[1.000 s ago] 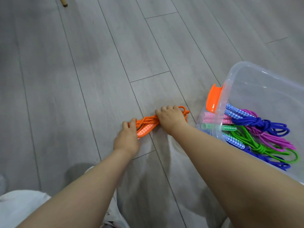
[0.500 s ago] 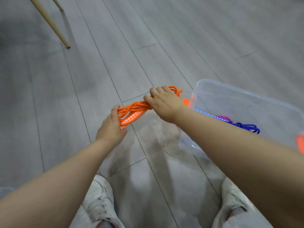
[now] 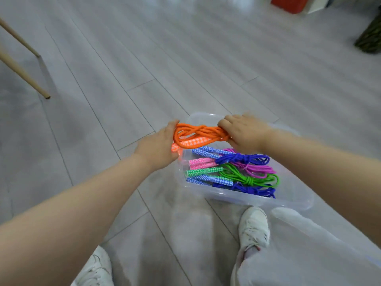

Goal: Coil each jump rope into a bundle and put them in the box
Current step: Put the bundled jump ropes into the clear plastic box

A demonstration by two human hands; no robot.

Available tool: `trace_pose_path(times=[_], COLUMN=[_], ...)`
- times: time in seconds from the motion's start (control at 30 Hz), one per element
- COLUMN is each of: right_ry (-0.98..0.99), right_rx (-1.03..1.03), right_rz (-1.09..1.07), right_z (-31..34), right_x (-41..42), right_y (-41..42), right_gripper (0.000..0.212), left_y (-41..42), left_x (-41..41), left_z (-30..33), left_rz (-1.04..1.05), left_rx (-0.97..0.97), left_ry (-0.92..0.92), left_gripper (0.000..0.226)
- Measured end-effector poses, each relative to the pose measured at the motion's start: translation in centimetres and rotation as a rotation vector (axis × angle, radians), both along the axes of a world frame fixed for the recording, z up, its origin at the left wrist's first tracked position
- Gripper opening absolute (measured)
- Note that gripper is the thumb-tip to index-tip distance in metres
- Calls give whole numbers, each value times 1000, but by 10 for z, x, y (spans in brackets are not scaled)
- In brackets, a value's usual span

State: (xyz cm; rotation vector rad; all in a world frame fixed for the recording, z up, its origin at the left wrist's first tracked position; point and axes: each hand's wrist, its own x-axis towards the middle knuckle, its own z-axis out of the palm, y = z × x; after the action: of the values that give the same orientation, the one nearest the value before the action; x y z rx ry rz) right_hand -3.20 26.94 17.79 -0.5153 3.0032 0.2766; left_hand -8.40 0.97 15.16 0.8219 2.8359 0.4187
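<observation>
Grey plank flooring (image 3: 123,69) fills the view, with two pale wooden legs (image 3: 22,75) slanting in at the far left and a red object (image 3: 289,2) at the top edge. On the floor, in front of the person's white shoes (image 3: 254,228), sits a clear plastic box (image 3: 296,201).

Both hands hold an orange jump rope (image 3: 198,133), coiled into a bundle and knotted around its middle. The left hand (image 3: 158,147) has its fingers (image 3: 172,125) closed around the bundle's left end, where the orange-and-white patterned handles (image 3: 191,142) run under the cords and into the palm. The right hand (image 3: 245,133) has its fingers (image 3: 225,123) clenched over the bundle's right end. The bundle stretches level between the two sets of fingers, held above the far left part of the box, not touching the contents.

Just below the fingers, inside the box, lie other coiled ropes side by side with handles pointing left: a blue rope (image 3: 247,158) nearest the right hand, a pink rope (image 3: 259,169) with pink patterned handles, a green rope (image 3: 247,178), and another blue rope (image 3: 255,189) nearest the shoes. An orange latch (image 3: 179,156) shows at the box's left wall, just beneath the left hand.
</observation>
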Motion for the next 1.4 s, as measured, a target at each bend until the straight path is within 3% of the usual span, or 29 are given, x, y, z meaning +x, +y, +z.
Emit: trace_pose_path(times=[0.13, 0.27, 0.37, 0.5, 0.63, 0.73, 0.87, 1.1, 1.4], right_ry=[-13, 32, -8, -71, -242, -320, -474, -453, -440], right_rx=[-123, -136, -130, -111, 33, 120, -27, 31, -118], right_rz=[-110, -191, -243, -265, -243, -227, -385, -375, -478], right_z=[-9, -28, -44, -62, -89, -119, -138, -170, -173], right_x=[36, 60, 70, 80, 80, 82, 84, 99, 99], right_y=[47, 83, 106, 122, 109, 101, 97, 90, 90], right_gripper=[30, 31, 37, 29, 23, 26, 27, 27, 35], left_y=[48, 87, 112, 133, 135, 137, 144, 145, 145], left_x=[3, 8, 13, 24, 36, 39, 44, 43, 37], left_z=[-3, -12, -20, -45, -75, -99, -127, -153, -159], left_rz=[-133, -123, -141, -220, -335, -375, -322, -353, -361], left_rx=[-112, -263, -296, -222, -393, -418, -493, -456, -430], left_ry=[15, 16, 3, -156, -207, -275, -363, -406, -439], left_gripper=[80, 48, 42, 49, 58, 63, 82, 95, 100])
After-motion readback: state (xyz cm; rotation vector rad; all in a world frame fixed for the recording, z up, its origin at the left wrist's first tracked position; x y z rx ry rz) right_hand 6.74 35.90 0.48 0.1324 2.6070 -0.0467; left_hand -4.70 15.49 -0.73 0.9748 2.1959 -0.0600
